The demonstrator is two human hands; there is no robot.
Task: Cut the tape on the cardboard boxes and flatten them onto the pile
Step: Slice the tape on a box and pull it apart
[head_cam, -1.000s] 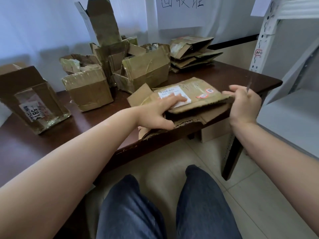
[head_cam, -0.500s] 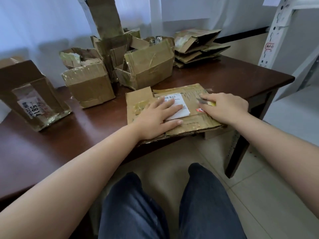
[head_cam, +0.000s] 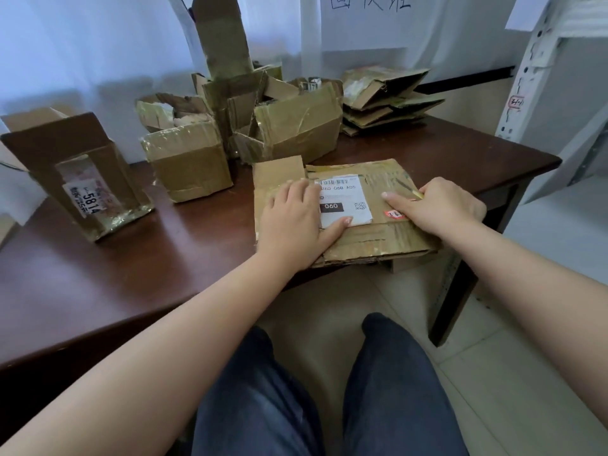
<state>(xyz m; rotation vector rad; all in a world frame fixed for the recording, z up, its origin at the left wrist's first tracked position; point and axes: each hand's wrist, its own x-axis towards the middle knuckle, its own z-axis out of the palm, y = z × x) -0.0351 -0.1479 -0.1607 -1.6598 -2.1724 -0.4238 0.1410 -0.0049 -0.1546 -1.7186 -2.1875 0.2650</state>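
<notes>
Hands press one flattened box [head_cam: 368, 232] at near edge: left hand [head_cam: 296, 222] fingers spread, right hand [head_cam: 437, 209] pinching a cutter [head_cam: 408, 189]. Small pile [head_cam: 385, 100] far right; several boxes [head_cam: 187, 166] remain unflattened.

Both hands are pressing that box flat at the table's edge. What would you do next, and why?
Probably lift the flattened box onto the pile at the back: it already lies flat under the left hand and right hand, and several boxes remain uncut.
</notes>
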